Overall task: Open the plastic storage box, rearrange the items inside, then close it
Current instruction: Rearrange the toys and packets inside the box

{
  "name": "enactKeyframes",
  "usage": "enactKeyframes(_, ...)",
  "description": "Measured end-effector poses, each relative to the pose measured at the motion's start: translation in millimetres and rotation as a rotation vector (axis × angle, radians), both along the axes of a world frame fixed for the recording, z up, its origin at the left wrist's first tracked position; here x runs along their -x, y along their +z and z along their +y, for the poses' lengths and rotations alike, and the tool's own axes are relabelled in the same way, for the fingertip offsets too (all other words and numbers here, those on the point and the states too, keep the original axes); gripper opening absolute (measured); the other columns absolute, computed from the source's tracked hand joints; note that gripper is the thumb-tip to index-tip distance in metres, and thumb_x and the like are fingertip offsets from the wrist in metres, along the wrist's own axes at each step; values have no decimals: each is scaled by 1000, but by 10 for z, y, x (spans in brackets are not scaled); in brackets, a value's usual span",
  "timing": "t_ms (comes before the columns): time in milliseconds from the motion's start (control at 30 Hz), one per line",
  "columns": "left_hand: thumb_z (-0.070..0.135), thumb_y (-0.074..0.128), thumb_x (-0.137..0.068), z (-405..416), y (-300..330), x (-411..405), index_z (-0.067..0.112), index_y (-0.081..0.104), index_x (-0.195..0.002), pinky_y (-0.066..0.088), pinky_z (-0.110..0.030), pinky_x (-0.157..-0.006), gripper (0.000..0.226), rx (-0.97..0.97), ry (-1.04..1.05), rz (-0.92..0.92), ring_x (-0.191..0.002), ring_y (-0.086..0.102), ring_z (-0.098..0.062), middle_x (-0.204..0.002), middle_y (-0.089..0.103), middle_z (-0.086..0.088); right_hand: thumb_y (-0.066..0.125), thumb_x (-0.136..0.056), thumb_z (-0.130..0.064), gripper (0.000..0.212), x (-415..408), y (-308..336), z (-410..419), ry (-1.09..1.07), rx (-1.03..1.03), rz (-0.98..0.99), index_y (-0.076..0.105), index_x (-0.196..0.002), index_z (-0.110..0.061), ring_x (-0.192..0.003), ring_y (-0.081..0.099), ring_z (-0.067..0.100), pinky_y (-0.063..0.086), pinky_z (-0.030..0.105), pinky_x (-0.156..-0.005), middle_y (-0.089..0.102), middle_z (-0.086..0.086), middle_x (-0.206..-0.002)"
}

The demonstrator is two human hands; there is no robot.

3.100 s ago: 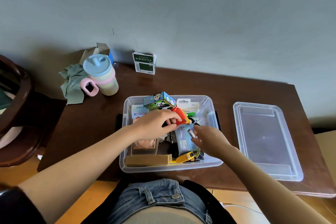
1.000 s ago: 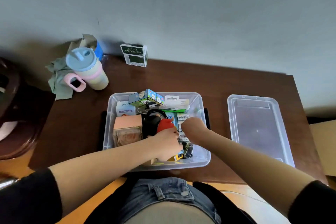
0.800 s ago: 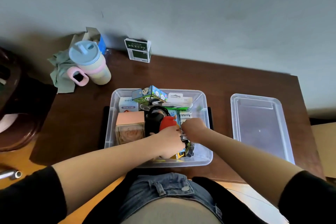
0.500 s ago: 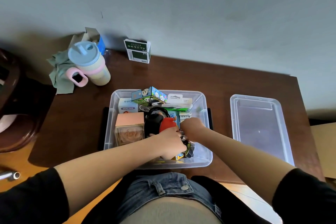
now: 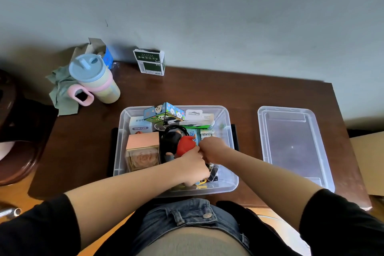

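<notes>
White carton at the back left of the clear storage box: band printed "MINI FAN"; above it the characters "088", partly cut off by the neighbouring item. Green-and-white carton standing on the counter against the wall: a line of white characters on the green panel and a barcode strip along its lower edge, both too small to read. Other packages in the box: print blurred, not legible.

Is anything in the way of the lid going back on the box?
Yes. Both hands, left and right, are inside the storage box, and the panda box rises above its rim. The lid lies on the table, right of the box.
</notes>
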State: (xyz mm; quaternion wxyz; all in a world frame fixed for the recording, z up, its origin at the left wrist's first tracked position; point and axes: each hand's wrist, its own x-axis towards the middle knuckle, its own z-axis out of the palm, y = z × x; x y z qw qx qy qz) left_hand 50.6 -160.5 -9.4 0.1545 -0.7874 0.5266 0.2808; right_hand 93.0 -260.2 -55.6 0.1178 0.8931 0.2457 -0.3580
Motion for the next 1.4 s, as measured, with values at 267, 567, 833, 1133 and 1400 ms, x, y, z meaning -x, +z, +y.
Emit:
enactKeyframes(267,3,54,-81,87,129,-76,12,60,-94,35,-42,-97,17,50,-6,66,-94,50,-27,-64,32,2,52,-89,-3,23,21,172,-67,59,39,90,64,-108,-4,-100,61,29,43,30,-70,64,12,-106)
enactKeyframes(567,5,56,-78,119,165,-105,11,58,-93,29,-42,-101,17,51,34,95,-98,49,-26,-88,57,-7,52,-89,-1,17,343,219,-148,312,104,58,62,-100,-9,-93,62,25,39,29,-64,65,5,-100)
enactKeyframes(833,0,55,-74,179,83,-108,16,56,-86,24,-42,-107,19,71,119,173,-108,48,-26,-95,62,-10,53,-88,-3,10,182,368,-176,286,90,53,57,-91,-12,-61,46,18,30,23,-47,43,-1,-67)
enactKeyframes(1133,3,57,-71,274,82,-90,17,50,-76,26,-39,-103,17,170,154,173,-106,47,-24,-90,63,-7,52,-89,-2,18,254,342,-123,271,143,99,60,-104,-9,-61,43,15,28,22,-48,37,-2,-66)
enactKeyframes(1400,18,58,-78,454,20,-126,23,45,-86,14,-37,-112,16,326,236,109,-103,47,-18,-92,64,1,55,-90,-12,3,203,455,-159,278,164,185,57,-91,-12,-75,52,22,39,28,-64,52,0,-74)
